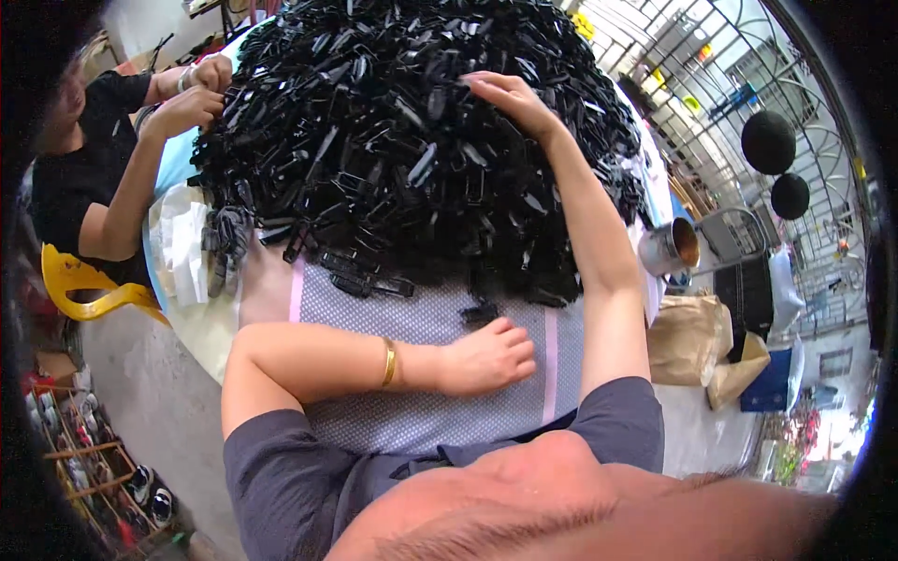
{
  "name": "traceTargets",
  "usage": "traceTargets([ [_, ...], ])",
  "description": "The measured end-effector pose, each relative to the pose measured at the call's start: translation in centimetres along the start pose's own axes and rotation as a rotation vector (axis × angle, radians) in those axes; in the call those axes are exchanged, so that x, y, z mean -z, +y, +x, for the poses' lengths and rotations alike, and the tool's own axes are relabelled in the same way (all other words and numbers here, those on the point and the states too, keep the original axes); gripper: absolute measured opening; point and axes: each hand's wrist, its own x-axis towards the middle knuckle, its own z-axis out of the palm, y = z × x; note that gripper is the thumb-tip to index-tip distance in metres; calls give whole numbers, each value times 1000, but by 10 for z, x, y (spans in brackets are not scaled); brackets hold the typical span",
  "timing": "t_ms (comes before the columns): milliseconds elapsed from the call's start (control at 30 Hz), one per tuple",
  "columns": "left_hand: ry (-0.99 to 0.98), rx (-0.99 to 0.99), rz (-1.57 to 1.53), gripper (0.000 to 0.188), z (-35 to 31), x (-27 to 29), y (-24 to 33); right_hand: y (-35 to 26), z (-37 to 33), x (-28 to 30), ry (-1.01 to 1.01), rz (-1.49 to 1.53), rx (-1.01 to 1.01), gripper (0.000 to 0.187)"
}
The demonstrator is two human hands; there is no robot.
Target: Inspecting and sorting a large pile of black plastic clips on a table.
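Observation:
A big heap of small, glossy black pieces (374, 159), many of them long and narrow, covers most of the table; their exact kind is too small to tell. My right hand (514, 101) reaches over the heap's upper right part, its fingers stretched out and touching the pieces. Close to my body, my left hand (488, 359) rests above the patterned cloth (412, 411) with its fingers curled in; whatever they may hold is hidden. Just beyond its knuckles lies a small dark clump (480, 314). Several loose black pieces (360, 273) lie at the heap's near edge.
At the left, a co-worker's hands (201, 103) are at the heap's edge, near a yellow chair (89, 294). White packaging (178, 243) lies on the table's left side. To the right stand a metal pot (666, 248) and brown paper bags (687, 341). A shoe rack (89, 463) is lower left.

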Motion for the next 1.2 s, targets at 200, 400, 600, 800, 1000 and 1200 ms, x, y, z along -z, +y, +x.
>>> traceTargets([
  [200, -11, -65, 278, 26, 5, -2, -3, -27, -20, -27, -55, -158, 70, 37],
  [400, 121, 217, 452, 48, 3, 18, -16, -63, -47, -35, -90, -199, -31, 41],
  [600, 89, 334, 534, 59, 5, 43, -36, -75, -99, -12, 234, -622, 55, 36],
  [800, -116, 345, 738, 51, 25, 89, -81, -60, -178, 1, 517, -693, -61, 36],
  [1000, 57, 426, 644, 31, 37, 120, -147, -65, -240, -22, 609, -494, -109, 29],
  [1200, 401, 586, 420, 19, 58, 110, -173, -63, -268, -40, 689, -624, -128, 24],
])
